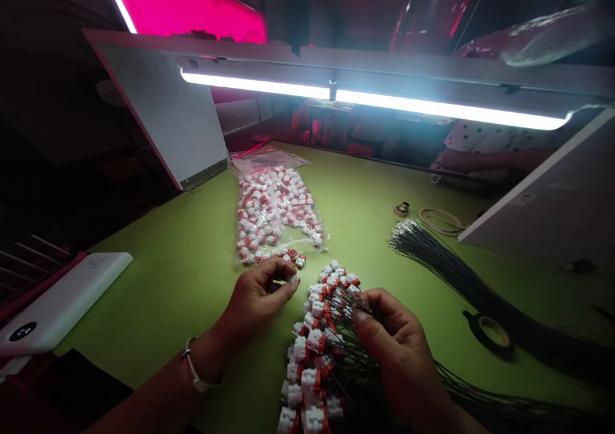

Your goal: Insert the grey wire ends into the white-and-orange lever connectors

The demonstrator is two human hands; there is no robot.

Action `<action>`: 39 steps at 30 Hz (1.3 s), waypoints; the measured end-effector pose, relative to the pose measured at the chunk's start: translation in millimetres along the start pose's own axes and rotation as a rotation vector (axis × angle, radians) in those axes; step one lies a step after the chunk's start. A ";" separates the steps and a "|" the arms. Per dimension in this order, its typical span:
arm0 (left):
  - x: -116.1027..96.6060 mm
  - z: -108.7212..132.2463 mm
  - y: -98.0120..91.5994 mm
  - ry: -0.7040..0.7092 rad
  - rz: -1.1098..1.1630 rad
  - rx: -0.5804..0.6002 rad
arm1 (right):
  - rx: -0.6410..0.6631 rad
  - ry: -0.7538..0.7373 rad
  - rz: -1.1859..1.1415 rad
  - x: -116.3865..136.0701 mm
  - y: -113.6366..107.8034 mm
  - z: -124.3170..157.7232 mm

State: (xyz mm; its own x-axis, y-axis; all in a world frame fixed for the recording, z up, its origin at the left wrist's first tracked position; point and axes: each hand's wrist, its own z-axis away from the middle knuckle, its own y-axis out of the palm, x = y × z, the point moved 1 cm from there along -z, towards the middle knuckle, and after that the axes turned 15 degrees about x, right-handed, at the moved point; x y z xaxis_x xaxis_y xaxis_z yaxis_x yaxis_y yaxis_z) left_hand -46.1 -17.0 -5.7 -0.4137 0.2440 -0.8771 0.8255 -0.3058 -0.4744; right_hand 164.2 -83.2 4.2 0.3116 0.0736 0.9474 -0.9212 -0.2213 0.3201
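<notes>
My left hand (pixel 262 296) is closed in a pinch on a small white-and-red connector (pixel 294 280), just below the open end of a clear bag of the same connectors (pixel 276 213). My right hand (pixel 394 344) is closed around thin dark wires (pixel 353 300) at the top of a pile of wires fitted with white-and-red connectors (pixel 314 344). A few loose connectors (pixel 296 258) lie at the mouth of the bag. Both hands rest over the green table (pixel 182 274).
A bundle of bare dark wires (pixel 451 267) fans across the right side, with a roll of tape (pixel 489 331) beside it. Rubber bands (pixel 439 221) and a small metal part (pixel 402 208) lie farther back. A white power bank (pixel 62 302) sits at left. Another person's spotted sleeve (pixel 480 142) shows opposite.
</notes>
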 end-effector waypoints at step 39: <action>-32.9 20.7 30.7 -0.353 1.139 0.315 | 0.134 -0.098 0.451 -0.8 6.5 4.9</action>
State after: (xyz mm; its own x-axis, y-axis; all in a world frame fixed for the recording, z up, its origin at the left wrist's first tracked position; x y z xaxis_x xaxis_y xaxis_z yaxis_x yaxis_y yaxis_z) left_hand -15.0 -53.5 7.0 0.3599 -0.5539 -0.7508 0.6747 -0.4013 0.6195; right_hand 159.1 -89.4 5.5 -0.0859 -0.1495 0.9850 -0.9332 -0.3341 -0.1321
